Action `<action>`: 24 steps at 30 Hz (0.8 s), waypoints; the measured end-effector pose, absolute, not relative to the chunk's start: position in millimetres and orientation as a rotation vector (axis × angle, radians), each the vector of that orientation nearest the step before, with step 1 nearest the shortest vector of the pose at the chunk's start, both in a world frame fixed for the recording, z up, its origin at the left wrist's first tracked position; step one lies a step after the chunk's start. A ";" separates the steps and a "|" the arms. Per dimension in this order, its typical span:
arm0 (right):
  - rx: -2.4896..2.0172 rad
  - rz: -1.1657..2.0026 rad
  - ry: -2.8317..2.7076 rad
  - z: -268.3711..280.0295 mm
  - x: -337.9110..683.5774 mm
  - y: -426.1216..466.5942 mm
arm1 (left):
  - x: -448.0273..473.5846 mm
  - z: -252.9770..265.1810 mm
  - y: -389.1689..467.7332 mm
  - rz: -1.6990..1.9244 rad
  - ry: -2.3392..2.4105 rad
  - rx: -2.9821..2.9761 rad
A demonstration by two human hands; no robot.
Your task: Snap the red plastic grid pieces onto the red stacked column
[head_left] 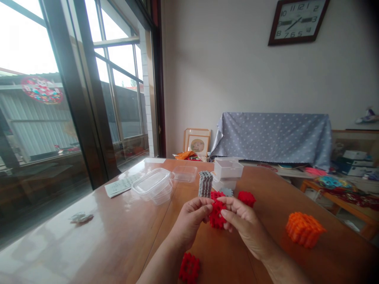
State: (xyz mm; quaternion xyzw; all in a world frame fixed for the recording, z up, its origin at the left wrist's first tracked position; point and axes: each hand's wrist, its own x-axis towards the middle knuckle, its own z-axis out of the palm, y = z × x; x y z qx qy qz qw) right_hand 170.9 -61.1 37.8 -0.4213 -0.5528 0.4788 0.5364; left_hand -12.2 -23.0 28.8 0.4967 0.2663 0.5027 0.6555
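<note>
Held between left hand (191, 215) and right hand (241, 221), both pinching it: one red block cluster (217, 215). Beyond: two more red clusters (246, 198), one grey stack (205, 184). Right: one orange cluster (304, 229). Below: one red cluster (189, 268).

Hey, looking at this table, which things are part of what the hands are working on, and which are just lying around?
In use: red piece, held between left hand and right hand; other red pieces, grey stack, orange block.

Lying about: clear tubs, white box, paper, clock, framed picture.
</note>
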 end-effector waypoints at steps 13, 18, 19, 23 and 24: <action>-0.964 1.133 -1.320 38.2 166.9 -63.3 | -7.8 23.6 -21.8 1.189 0.529 1.024; -0.965 1.038 -1.406 41.2 180.4 -64.8 | -10.4 22.1 -17.3 1.189 0.528 0.955; -0.958 1.043 -1.439 41.4 183.3 -64.7 | -10.6 22.3 -17.5 1.185 0.526 0.943; -0.997 1.078 -1.625 40.0 191.3 -63.8 | -10.4 23.4 -19.5 1.185 0.511 0.909; -1.019 1.065 -1.659 39.5 192.0 -63.7 | -10.4 23.6 -19.8 1.187 0.509 0.903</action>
